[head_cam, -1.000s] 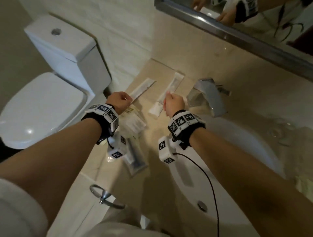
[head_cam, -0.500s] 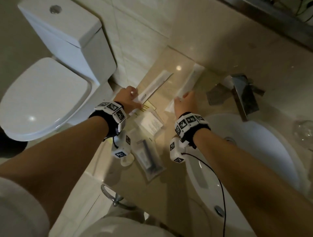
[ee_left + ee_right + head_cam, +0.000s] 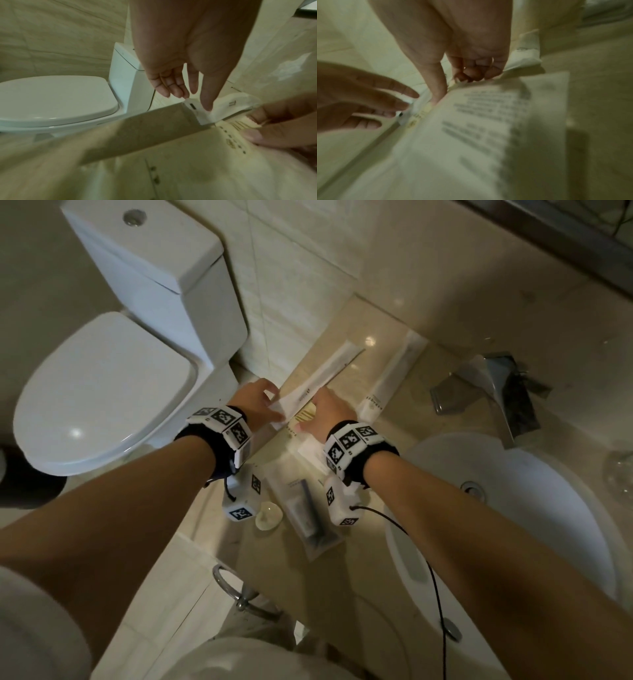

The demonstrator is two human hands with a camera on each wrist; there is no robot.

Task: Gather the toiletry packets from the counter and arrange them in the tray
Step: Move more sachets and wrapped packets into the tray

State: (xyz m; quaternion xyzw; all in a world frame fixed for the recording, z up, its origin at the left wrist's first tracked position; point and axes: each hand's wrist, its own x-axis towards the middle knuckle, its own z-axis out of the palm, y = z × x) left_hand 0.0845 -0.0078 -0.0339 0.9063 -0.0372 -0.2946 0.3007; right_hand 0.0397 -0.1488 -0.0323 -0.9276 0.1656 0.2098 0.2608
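Head view: both hands work at the left end of the beige surface (image 3: 376, 570), close to its edge beside the toilet (image 3: 113, 392). The left hand (image 3: 255, 402) reaches over that edge, its fingers extended onto the near end of a long white packet (image 3: 325, 378), which lies diagonally toward the wall. The right hand (image 3: 327, 414) sits just beside it, fingers bent down onto a cream packet with gold print (image 3: 306, 417) that lies under the long one. A second long white packet (image 3: 390, 378) lies parallel, nearer the tap (image 3: 496, 392). Toward the person, a clear packet with a dark tube (image 3: 308, 511) and a small round item (image 3: 269, 515) lie between the wrists and the front edge. The basin (image 3: 513, 525) takes up the right side, leaving only a narrow strip of bare surface around the packets.

Left wrist view: the left hand (image 3: 185, 56) hangs with fingers relaxed and nearly straight; the thumb tip presses the long white packet (image 3: 229, 106) at the surface's corner, gripping nothing. The toilet (image 3: 56, 100) sits just beyond the edge. The right hand's fingertips (image 3: 254, 135) rest on the cream packet with gold print (image 3: 231, 129).

Right wrist view: the right hand (image 3: 462, 51) has its fingers curled down at the far edge of a blurred printed packet (image 3: 488, 121), thumb tip against it; whether it pinches it I cannot tell. The left hand's fingers (image 3: 393, 94) reach in, outstretched.
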